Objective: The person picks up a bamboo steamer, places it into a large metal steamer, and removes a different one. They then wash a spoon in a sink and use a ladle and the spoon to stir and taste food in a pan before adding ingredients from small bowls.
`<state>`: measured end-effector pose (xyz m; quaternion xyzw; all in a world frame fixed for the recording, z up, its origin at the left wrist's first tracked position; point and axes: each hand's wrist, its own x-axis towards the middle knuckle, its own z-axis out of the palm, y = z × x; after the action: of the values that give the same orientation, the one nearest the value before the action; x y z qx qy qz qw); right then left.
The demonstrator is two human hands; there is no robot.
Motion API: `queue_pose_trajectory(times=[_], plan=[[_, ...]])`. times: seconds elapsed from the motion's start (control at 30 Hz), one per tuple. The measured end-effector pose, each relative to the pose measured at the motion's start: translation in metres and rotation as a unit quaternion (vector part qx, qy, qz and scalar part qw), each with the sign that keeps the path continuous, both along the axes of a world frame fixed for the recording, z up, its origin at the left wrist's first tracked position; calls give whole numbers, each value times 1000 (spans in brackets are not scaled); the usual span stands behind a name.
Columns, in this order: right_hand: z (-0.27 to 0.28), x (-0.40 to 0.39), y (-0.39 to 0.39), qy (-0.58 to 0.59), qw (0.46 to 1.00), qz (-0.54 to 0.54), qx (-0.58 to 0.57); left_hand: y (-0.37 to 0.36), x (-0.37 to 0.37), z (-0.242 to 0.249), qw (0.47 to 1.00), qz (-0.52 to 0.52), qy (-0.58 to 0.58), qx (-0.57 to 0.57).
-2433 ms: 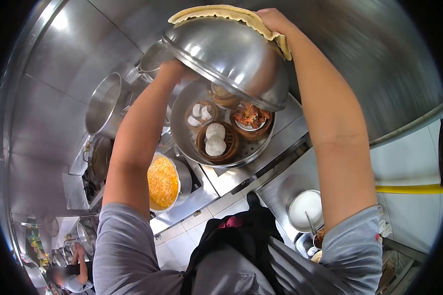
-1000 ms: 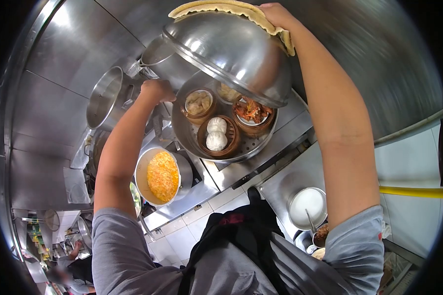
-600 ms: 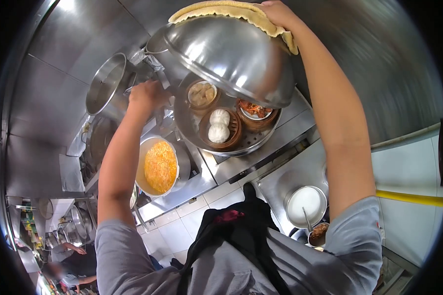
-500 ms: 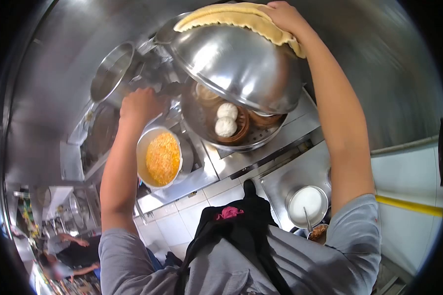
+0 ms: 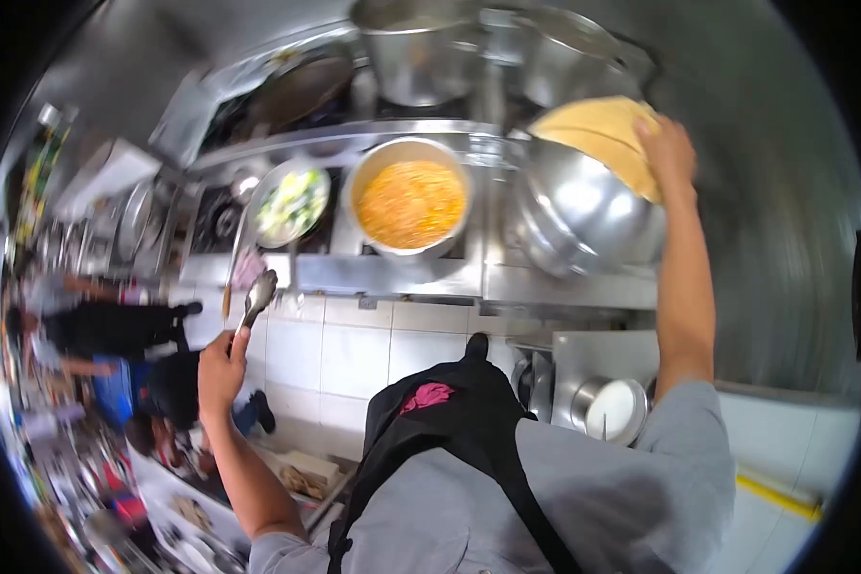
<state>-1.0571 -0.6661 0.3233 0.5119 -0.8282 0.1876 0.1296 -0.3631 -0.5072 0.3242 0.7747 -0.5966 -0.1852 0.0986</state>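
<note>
Under domed lid (image 5: 584,215) steamer hidden; right hand (image 5: 668,153) presses cloth (image 5: 603,129); left hand (image 5: 222,368) fingers clamp tongs (image 5: 255,297)

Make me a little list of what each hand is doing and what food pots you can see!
right hand: pressing a yellow cloth on top of the steel dome lid
dome lid: down over the steamer, nothing inside shows
left hand: holding metal tongs, out to the side, away from the stove
orange pot: round pot of orange-yellow food, beside the lid
green pan: holds green and white food, next to the orange pot
white bowl: low down, near the right elbow
other people: standing off to the left, blurred
</note>
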Motion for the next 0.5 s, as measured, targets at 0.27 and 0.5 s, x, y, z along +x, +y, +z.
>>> queue_pose_trajectory(times=[0.27, 0.5], plan=[[-37, 97, 14, 241, 923, 173, -245, 280, 139, -63, 900, 333, 277, -42], [-204, 498, 188, -163, 653, 713, 198, 442, 148, -65, 706, 420, 425, -379]])
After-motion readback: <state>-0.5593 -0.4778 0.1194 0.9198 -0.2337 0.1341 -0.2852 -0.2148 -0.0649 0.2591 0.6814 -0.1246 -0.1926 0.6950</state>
